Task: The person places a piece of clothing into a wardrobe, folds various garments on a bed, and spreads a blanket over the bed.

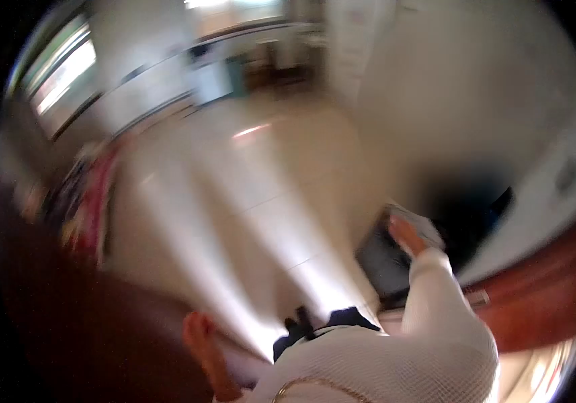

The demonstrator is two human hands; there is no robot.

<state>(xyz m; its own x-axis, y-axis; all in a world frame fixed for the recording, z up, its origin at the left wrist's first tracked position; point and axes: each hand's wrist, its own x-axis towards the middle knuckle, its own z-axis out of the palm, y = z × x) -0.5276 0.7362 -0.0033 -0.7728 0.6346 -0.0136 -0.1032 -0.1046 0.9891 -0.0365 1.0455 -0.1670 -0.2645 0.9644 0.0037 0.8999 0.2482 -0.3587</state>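
Note:
My right hand (405, 234) reaches out at the right of the head view, over a dark grey box-like thing (382, 265) with a paler upper part. The fingers are blurred. I cannot tell whether they grip this thing or only lie over it. Low on the left, my left hand (199, 330) is near a dark brown surface (120, 336). It looks loosely curled, but motion smears its fingers and I make out nothing in it.
A glossy tiled floor (261, 201) stretches ahead with bright light streaks. Colourful fabric (93, 201) lies at the left. Reddish-brown wooden furniture (537, 312) stands at the right, below a blurred black shape (466, 218). A white box-like thing (211, 82) stands by the far wall.

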